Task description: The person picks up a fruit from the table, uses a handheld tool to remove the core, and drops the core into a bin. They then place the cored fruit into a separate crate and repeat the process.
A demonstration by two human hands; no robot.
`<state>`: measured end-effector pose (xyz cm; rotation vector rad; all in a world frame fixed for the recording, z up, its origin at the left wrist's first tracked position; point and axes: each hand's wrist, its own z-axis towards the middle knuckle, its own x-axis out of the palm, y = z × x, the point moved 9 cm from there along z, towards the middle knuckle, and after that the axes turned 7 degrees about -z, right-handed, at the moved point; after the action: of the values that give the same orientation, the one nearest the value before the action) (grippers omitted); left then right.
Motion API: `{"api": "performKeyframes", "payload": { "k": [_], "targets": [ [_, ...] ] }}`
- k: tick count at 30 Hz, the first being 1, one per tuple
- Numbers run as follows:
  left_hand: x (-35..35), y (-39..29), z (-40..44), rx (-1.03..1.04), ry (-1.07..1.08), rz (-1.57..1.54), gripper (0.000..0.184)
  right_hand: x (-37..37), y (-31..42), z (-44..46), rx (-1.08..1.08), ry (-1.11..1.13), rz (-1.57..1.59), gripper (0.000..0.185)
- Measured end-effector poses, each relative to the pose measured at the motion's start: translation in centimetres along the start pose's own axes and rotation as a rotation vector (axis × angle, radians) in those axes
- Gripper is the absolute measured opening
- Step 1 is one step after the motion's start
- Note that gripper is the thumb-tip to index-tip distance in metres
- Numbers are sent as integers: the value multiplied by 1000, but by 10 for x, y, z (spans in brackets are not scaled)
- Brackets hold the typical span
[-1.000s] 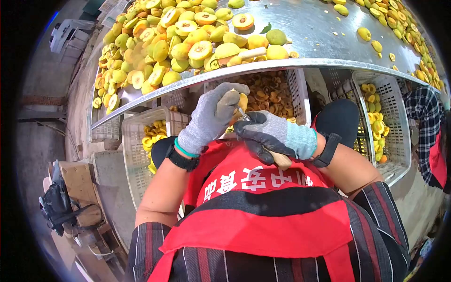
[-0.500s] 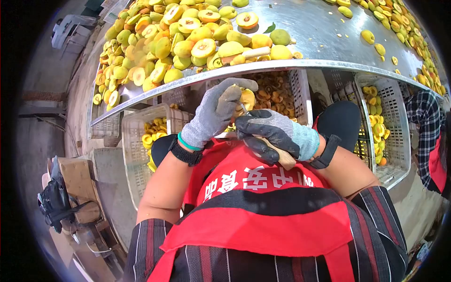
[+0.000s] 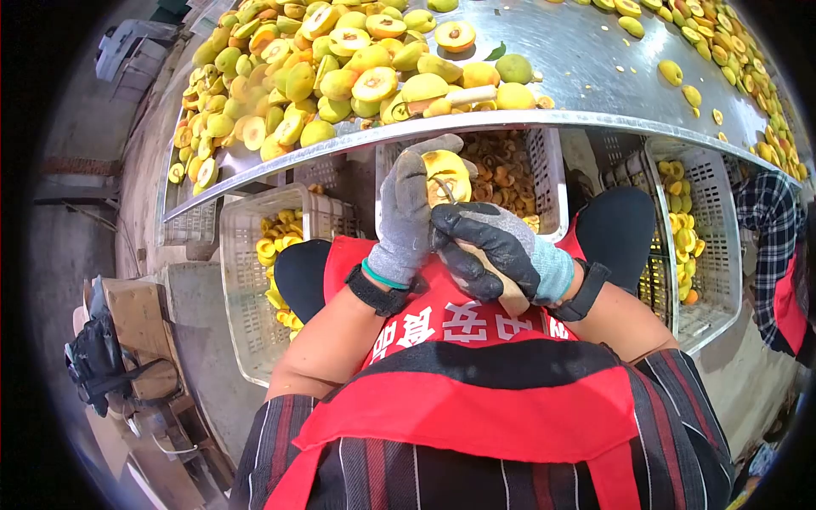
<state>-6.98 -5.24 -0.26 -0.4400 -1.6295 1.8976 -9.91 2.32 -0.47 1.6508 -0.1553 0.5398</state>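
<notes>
Two gloved hands meet just in front of a red apron (image 3: 459, 408) with white lettering, which the wearer has on over a dark striped shirt. The right hand (image 3: 493, 251) is closed around a wooden-handled pitting tool (image 3: 510, 293), whose thin metal tip reaches the face of a yellow peach (image 3: 446, 177). That peach sits upright in the left hand (image 3: 404, 208), gripped between thumb and fingers. Black bands circle both wrists.

Below the table edge, a white crate (image 3: 557, 187) directly beyond the hands holds brownish fruit pieces. Another crate (image 3: 242, 297), beside the left knee, carries yellow pieces, and a third (image 3: 722, 255), past the right knee, has yellow and greenish ones. Beyond that, at the right, is another person's plaid sleeve (image 3: 769, 246).

On the metal table (image 3: 586, 76), a large heap of peaches (image 3: 293, 81), many cut with pits showing, covers the left part. A pale-handled tool (image 3: 470, 96) rests among them near the front rim, and a green leaf (image 3: 495, 51) lies behind it. Farther right, more fruit (image 3: 731, 51) is spread along the other side.
</notes>
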Motion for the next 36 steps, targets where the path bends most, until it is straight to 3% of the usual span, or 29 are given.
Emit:
{"api": "performKeyframes", "payload": {
  "k": [2,3,5,6,8,9,12,13,14,15,17,18,19,20,21,22,26,28,30,31,32,35,36],
  "targets": [
    [-2,8,-1,-68,-24,-111,36,-1,-14,-4,257,-85,237,25],
    [-1,5,-1,-67,-25,-111,36,-3,-15,-4,258,-84,236,25],
    [10,-14,0,76,84,166,36,12,-21,-7,362,110,719,25],
    [8,-14,0,77,78,168,36,16,-22,-6,390,203,817,26],
    [8,-2,3,-32,113,-67,40,12,-23,-10,437,189,869,28],
    [4,12,3,-162,59,-200,42,13,-24,-9,441,195,864,28],
    [1,19,3,-142,13,-210,49,9,-29,-7,351,113,684,27],
    [-2,29,-1,-335,-127,-514,54,1,-21,-4,202,44,369,27],
    [-5,30,-1,-327,-136,-516,54,-6,-8,-2,51,-21,55,27],
    [-13,29,1,-246,-148,-330,56,-5,0,0,-69,8,-92,27],
    [-38,47,8,-57,-164,-19,59,-14,-3,2,-14,-38,17,27],
    [-40,41,8,-52,-172,-17,59,-21,-8,1,46,-90,134,27],
    [-43,44,6,-140,-211,-185,59,-24,-20,-2,197,-130,361,26],
    [-46,46,4,-225,-247,-351,59,-33,-19,1,142,-153,315,27],
    [-34,35,-1,-411,-202,-766,39,-39,-18,3,123,-175,253,27],
    [-44,24,-1,-376,-85,-724,40,-43,-18,5,103,-198,195,28],
    [-153,-31,-30,-194,-459,155,29,-58,-36,9,197,-257,264,29],
    [-194,-93,-43,280,-300,1001,25,-62,-44,12,213,-222,349,36],
    [-256,-84,-46,-244,-387,954,27,-54,-50,16,259,-107,524,50],
    [-256,-92,-39,-245,-389,963,27,-58,-58,18,316,-195,508,61],
    [-251,-105,-25,-197,-397,1069,28,-58,-63,23,291,-87,537,63],
    [-239,-98,31,-122,-295,1212,32,-67,-75,23,358,-147,634,66],
    [-244,-79,50,-229,-276,1280,39,-71,-78,25,336,-109,619,67]
  ]
}}
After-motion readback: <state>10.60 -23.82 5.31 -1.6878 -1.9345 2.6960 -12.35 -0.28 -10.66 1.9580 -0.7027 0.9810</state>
